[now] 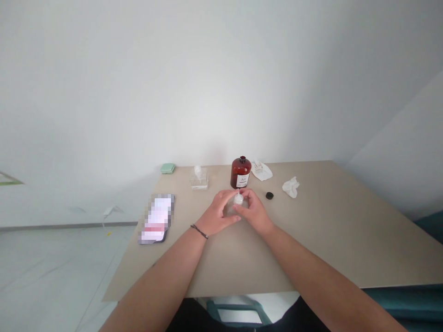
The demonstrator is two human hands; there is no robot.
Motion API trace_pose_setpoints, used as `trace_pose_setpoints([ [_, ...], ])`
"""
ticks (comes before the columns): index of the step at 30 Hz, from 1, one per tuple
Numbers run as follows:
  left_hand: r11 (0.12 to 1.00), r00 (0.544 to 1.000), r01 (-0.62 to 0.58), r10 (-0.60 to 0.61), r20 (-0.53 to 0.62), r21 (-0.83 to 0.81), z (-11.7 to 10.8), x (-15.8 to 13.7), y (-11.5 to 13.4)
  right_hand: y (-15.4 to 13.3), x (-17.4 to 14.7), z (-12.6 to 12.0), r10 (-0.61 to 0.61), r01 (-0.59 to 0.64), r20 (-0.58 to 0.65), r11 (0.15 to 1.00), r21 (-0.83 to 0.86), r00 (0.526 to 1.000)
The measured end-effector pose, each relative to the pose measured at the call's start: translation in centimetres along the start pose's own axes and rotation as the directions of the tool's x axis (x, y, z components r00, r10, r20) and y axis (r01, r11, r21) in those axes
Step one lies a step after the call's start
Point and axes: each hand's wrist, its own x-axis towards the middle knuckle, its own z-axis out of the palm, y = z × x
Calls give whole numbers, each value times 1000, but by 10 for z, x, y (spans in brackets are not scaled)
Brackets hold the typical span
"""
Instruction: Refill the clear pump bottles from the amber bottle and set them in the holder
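A small clear bottle [230, 208] with a white pump-like top [238, 199] stands between my hands near the middle of the table. My left hand [218, 213] curves around its left side, thumb in front and fingers behind. From the right, my right hand [255, 211] grips the white top between thumb and fingers. Much of the clear body is hidden by the hands. Just behind them is an amber bottle [241, 171] with a white label and an uncapped neck. A black cap [269, 195] lies to the right of my right hand.
Another clear bottle with a white top [200, 180] stands back left, near a green case [168, 168]. A phone [156, 218] lies at the left edge. A flat tissue [262, 170] and a crumpled tissue [291, 187] lie back right. The wall [214, 83] rises behind the table.
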Motion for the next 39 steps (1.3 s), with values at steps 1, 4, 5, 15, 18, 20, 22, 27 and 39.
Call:
trace_pose_setpoints([
  [1,1000,1000,-15,15,-1,10,1,1,0,0,0,0,1,-1,0,1000,-4,1000],
  [4,1000,1000,25,-25,-18,13,2,2,-1,0,2,1,24,-24,-4,1000,-1,1000],
  [5,999,999,47,-46,-22,10,3,2,-1,0,3,1,32,-32,-7,999,9,999],
  [15,994,994,102,-103,-31,-25,5,1,-6,0,5,3,21,-19,-45,998,60,999],
  [18,995,994,100,-101,-39,-25,5,2,-7,1,5,5,16,-13,-62,999,37,998],
  [20,994,994,104,-105,-42,-28,5,3,-7,2,5,5,13,-11,-66,999,31,998],
  [22,993,993,111,-113,-45,-31,5,3,-8,4,5,6,15,-14,-71,1000,10,997],
  [27,993,992,112,-113,-46,-31,5,4,-9,6,5,7,-13,7,-100,998,-58,995],
  [39,991,990,129,-130,-48,-23,6,3,-7,-4,6,0,-107,110,37,989,-93,994],
])
